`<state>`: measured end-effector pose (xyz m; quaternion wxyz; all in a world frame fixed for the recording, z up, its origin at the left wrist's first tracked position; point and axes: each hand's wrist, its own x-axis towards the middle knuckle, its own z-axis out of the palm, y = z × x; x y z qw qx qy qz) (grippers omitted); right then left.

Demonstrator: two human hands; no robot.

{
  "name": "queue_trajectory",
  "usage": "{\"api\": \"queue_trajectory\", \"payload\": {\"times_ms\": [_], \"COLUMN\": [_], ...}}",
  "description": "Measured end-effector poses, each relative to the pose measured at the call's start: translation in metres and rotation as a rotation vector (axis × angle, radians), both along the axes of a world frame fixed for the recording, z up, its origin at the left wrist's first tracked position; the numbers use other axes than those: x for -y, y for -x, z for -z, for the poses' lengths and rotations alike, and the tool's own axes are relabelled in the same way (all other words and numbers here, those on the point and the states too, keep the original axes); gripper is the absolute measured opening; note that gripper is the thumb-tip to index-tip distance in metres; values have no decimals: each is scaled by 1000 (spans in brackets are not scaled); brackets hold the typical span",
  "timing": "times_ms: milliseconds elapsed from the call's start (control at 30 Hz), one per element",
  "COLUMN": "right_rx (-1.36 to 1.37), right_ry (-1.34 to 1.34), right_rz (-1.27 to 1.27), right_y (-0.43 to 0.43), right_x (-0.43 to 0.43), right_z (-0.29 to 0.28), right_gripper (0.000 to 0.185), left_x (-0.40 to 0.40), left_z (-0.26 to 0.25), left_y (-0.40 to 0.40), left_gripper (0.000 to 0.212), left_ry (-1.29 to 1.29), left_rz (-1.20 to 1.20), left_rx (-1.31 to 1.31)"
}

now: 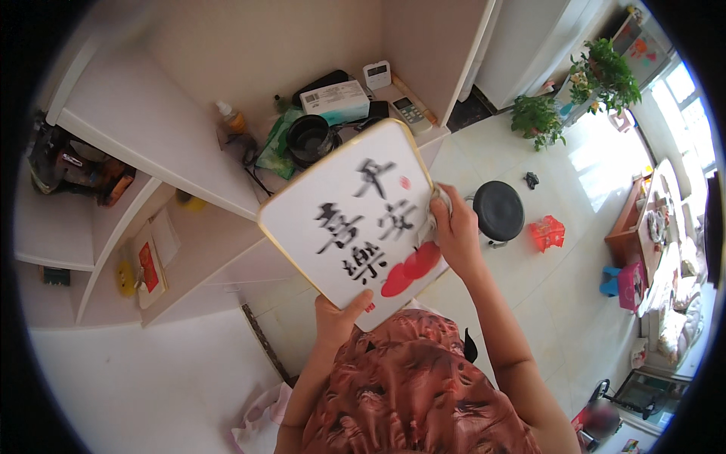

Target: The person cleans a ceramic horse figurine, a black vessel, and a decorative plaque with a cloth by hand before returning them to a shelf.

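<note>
A white framed panel (306,215) with a thin gold rim is held up in front of my body at a slant. It bears black brush characters, red seal marks and painted red fruit. My left hand (339,318) grips its lower left edge, the thumb lying over the front face. At the right edge, my right hand (460,232) holds a crumpled whitish cloth (442,205) against the frame. Part of the cloth hangs down over the panel's face, above the red fruit. Fingers behind the panel are hidden.
Behind the panel, a shelf holds a black bowl (309,139), a tissue box (336,103), a remote control (412,113), a white digital device (377,75) and a spray bottle (230,117). A black round stool (498,210) and a red plastic bag (547,234) are on the tiled floor.
</note>
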<state>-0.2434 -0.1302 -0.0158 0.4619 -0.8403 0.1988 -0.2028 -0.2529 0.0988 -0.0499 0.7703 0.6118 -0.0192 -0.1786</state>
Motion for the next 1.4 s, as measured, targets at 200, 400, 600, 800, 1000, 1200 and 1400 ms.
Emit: {"api": "queue_trajectory", "payload": {"times_ms": [200,400,600,800,1000,1200,1400], "right_rx": [152,233,347,65,113,5,132], "right_ry": [-168,249,387,89,-100,-290,-257], "right_rz": [22,-114,-362,-439,-362,-164,-85], "right_y": [-32,-23,-23,-3,-4,9,25], "right_x": [29,17,-25,1,-14,18,34], "right_z": [-7,-15,-31,-2,-3,33,64], "right_gripper": [27,25,40,39,38,23,26], "left_x": [-12,-33,-46,-59,-41,-59,-32], "left_z": [-5,-35,-43,-79,-77,-42,11], "left_y": [-2,-22,-34,-71,-82,-61,19], "left_gripper": [14,19,23,21,23,31,38], "left_ry": [-240,-387,-604,-683,-820,-569,-88], "left_rz": [296,433,594,845,1099,879,178], "left_rx": [99,129,207,158,95,124,-190]}}
